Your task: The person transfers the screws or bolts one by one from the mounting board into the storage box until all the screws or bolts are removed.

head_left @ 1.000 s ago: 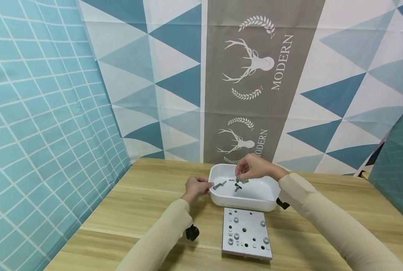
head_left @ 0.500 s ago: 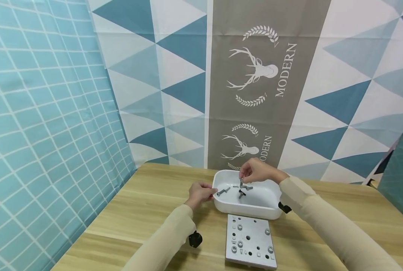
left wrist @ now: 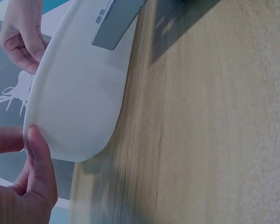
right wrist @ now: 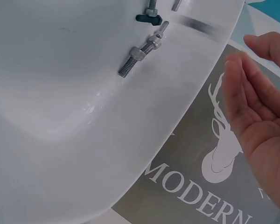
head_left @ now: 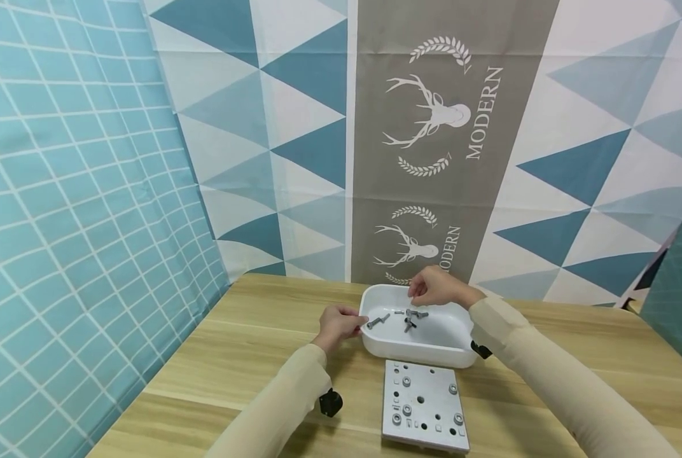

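My left hand (head_left: pixel 339 323) pinches the left end of a white tub (head_left: pixel 415 352) at its rim, thumb and fingers on either side of the wall. Above the tub's far side is my right hand (head_left: pixel 434 286); the right wrist view shows its thumb and fingertips apart with nothing between them. Below it, several grey bolts (head_left: pixel 418 313) lie close together on the tub floor, a black piece (right wrist: pixel 149 19) among them. Two more bolts (head_left: pixel 378 321) lie by the left end. A dark blurred streak (right wrist: pixel 196 25) shows near the rim in the right wrist view.
In front of the tub, a silver metal plate (head_left: pixel 429 429) with holes and several seated socket-head screws rests on the wooden table (head_left: pixel 249 337). A patterned curtain (head_left: pixel 312 242) hangs behind the table, and a blue checked one (head_left: pixel 100 254) at the left.
My right hand has let go of the bolt it pinched above the tub; its fingers have parted. The left hand keeps its grip on the rim. The head view has shifted slightly.
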